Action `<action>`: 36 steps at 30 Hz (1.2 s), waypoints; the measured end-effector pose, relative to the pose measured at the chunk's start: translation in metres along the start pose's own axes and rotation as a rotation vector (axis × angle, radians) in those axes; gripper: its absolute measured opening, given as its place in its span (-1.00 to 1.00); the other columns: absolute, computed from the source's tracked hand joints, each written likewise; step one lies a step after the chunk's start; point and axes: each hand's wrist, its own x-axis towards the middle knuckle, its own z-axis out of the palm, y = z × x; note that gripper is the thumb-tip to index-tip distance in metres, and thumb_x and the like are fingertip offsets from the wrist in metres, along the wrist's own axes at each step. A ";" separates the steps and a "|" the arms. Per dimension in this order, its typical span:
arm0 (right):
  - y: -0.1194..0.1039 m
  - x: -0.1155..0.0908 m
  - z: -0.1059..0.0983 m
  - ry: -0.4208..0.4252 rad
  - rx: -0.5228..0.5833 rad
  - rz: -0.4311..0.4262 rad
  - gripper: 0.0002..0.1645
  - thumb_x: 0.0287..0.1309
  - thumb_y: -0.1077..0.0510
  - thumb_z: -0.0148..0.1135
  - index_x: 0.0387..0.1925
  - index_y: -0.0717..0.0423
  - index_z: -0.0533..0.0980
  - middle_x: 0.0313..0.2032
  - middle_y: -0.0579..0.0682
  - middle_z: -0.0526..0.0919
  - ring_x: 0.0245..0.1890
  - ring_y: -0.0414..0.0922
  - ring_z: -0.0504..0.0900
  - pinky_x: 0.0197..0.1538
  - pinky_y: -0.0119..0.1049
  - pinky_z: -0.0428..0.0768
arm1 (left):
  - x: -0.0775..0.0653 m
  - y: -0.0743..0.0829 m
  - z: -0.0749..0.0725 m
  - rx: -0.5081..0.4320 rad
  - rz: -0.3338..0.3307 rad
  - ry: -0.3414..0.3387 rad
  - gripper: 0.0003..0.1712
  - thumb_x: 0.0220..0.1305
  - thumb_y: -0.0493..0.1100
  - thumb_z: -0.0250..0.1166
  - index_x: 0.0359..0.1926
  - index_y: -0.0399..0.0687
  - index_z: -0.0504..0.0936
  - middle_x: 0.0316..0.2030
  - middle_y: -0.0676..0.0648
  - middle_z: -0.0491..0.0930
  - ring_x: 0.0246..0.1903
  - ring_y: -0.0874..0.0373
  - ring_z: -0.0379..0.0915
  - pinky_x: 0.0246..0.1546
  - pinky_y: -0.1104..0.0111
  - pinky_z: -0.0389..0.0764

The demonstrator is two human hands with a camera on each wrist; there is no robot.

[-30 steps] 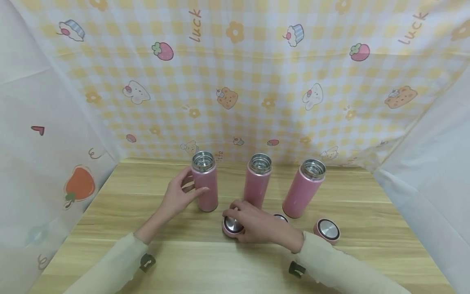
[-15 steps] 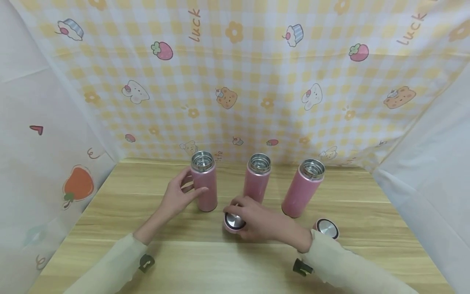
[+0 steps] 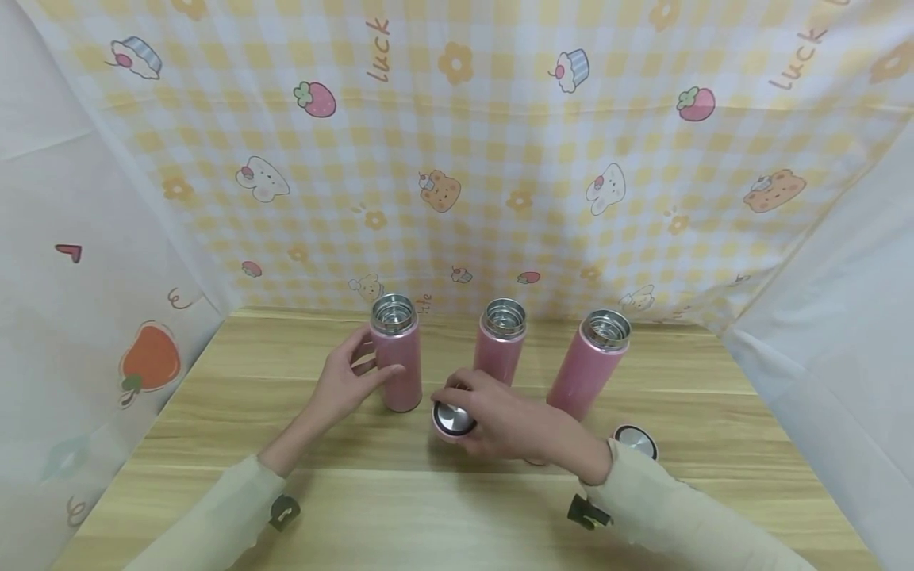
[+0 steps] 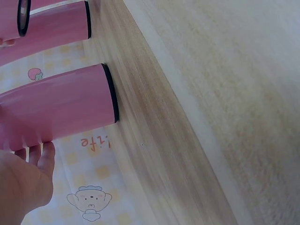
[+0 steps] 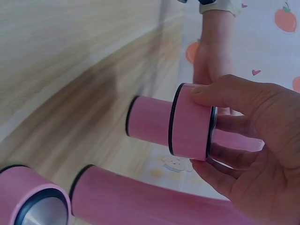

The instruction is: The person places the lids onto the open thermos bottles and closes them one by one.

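In the head view my left hand point(image 3: 348, 382) grips a pink thermos bottle point(image 3: 400, 369), thumb in front and fingers behind. The bottle stands upright, its steel mouth uncovered. My right hand point(image 3: 510, 420) holds a pink lid point(image 3: 454, 420) by its sides, steel disc facing up, in front of the bottles. The right wrist view shows this held lid point(image 5: 191, 123) raised off the table, with thumb and fingers around its wall. A second uncapped thermos point(image 3: 498, 355) stands behind my right hand, which hides its lower part.
A third uncapped thermos point(image 3: 589, 369) stands at the right. One loose lid point(image 3: 635, 442) lies in front of it. Another lid point(image 5: 44, 208), mostly hidden under my right wrist in the head view, rests by the middle bottle. A patterned cloth point(image 3: 457, 159) hangs behind the wooden table point(image 3: 400, 515).
My right hand has lifted the lid a little off the table. My left hand and the bottle it grips have stayed in place.
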 end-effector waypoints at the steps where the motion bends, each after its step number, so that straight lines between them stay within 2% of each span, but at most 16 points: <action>1: -0.001 0.000 -0.002 0.002 0.000 -0.001 -0.32 0.13 0.09 0.54 0.28 0.07 0.53 0.10 0.03 0.50 0.02 -0.13 0.47 0.06 -0.38 0.59 | 0.000 0.000 0.000 0.000 -0.001 0.001 -0.16 0.19 -0.20 0.54 0.43 -0.11 0.36 0.28 -0.17 0.43 0.25 -0.19 0.38 0.18 0.22 0.55; 18: -0.009 0.006 -0.028 0.030 -0.027 -0.044 -0.31 0.12 0.11 0.54 0.27 0.14 0.52 0.09 0.06 0.52 0.03 -0.07 0.52 0.09 -0.31 0.60 | 0.000 0.002 0.000 0.016 0.011 0.015 -0.16 0.17 -0.21 0.55 0.43 -0.10 0.37 0.27 -0.16 0.45 0.22 -0.13 0.43 0.14 0.28 0.58; 26: -0.009 0.012 -0.037 0.068 -0.054 -0.087 -0.26 0.02 0.16 0.59 0.25 0.18 0.52 0.08 0.10 0.53 0.02 -0.07 0.53 0.09 -0.30 0.60 | 0.000 0.000 0.000 0.013 0.024 0.014 -0.16 0.19 -0.21 0.54 0.44 -0.07 0.37 0.27 -0.15 0.45 0.22 -0.12 0.42 0.16 0.25 0.57; 32: -0.013 0.017 -0.042 0.109 -0.070 -0.131 -0.34 0.10 0.10 0.55 0.23 0.16 0.54 0.04 0.08 0.56 -0.02 -0.09 0.54 0.04 -0.35 0.61 | 0.000 -0.003 0.000 0.006 0.031 0.010 -0.17 0.21 -0.21 0.53 0.45 -0.06 0.37 0.28 -0.15 0.45 0.23 -0.15 0.41 0.16 0.25 0.57; 36: -0.016 0.020 -0.046 0.127 -0.077 -0.151 -0.32 0.08 0.13 0.56 0.24 0.13 0.54 0.02 0.06 0.57 -0.05 -0.11 0.52 -0.01 -0.40 0.60 | -0.001 -0.002 0.001 0.007 0.039 0.012 -0.17 0.20 -0.22 0.53 0.45 -0.05 0.37 0.27 -0.15 0.45 0.22 -0.15 0.42 0.15 0.26 0.58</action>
